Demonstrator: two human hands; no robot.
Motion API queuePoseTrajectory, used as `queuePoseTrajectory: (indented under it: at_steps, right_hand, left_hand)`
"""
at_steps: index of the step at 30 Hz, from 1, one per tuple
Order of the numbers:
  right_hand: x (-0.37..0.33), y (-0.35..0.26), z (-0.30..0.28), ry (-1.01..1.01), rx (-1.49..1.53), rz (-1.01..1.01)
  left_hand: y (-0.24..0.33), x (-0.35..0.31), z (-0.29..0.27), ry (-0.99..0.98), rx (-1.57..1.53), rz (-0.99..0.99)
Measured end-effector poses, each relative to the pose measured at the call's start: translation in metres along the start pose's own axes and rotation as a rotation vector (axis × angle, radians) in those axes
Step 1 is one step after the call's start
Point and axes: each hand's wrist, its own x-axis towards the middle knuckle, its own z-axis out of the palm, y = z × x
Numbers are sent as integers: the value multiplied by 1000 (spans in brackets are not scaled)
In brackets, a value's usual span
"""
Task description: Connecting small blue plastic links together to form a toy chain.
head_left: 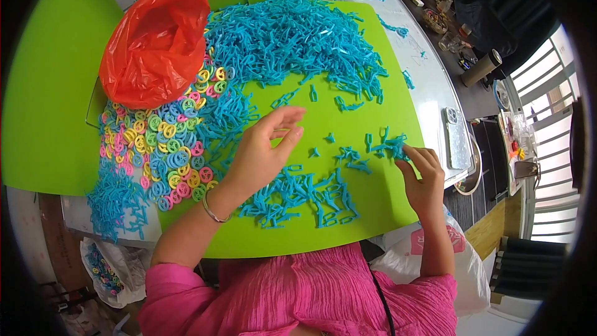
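Observation:
My left hand hovers over the green board, thumb and fingers apart, with nothing visible in it. My right hand has its fingertips pinched on a small blue plastic piece at the right, within a little cluster of similar pieces. The exact piece is partly hidden by the fingers. Between the hands lie a few loose blue pieces. Nearer me, a spread of blue forked plastic pieces lies below my left hand.
A large heap of blue pieces covers the far side. Several pastel plastic rings lie at the left beside a red plastic bag. A phone rests right of the board; a bag of parts sits at lower left.

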Motion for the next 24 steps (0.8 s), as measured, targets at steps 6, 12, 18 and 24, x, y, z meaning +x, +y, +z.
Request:
queuePoseTrajectory:
  at_steps: [6, 12, 18, 24]
  right_hand:
    - [1, 0, 11, -39, -455, -146]
    - [12, -31, 28, 10, -176, -210]
    - [41, -51, 79, -365, -34, -221]
    - [45, -47, 100, -489, 25, -225]
  left_hand:
    - [4, -9, -6, -133, 573, 41]
    - [1, -17, -7, -228, 758, 96]
    - [8, -17, 1, -310, 739, 47]
    - [1, -26, 11, -337, 822, 114]
